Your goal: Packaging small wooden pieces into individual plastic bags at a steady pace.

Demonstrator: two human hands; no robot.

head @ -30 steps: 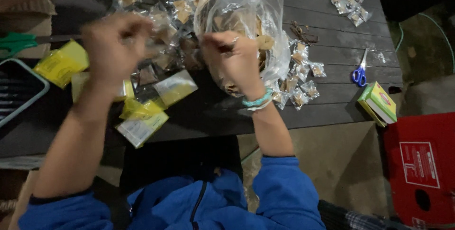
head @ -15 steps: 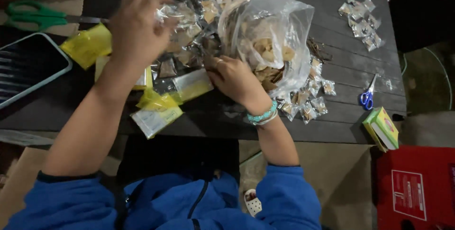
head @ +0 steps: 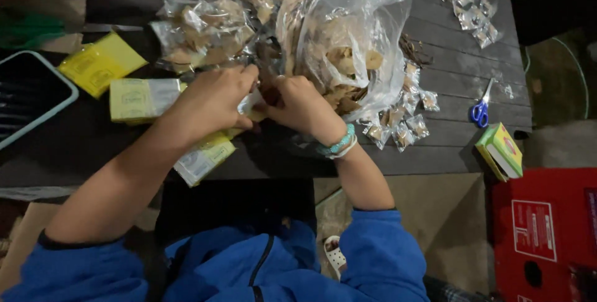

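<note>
The left hand (head: 208, 100) and the right hand (head: 301, 106) meet in the middle of the dark table (head: 435, 153). The fingers of both hands are curled tight around a small clear packet (head: 254, 104), which sits between them, just in front of a big clear bag (head: 351, 47) full of tan pieces. The right hand touches that bag. Yellow packets (head: 102, 62) lie near the left hand. Tiny filled packets (head: 398, 129) sit beside the right wrist. Blue scissors (head: 480, 110) lie well apart, near a green box (head: 500, 149).
</note>
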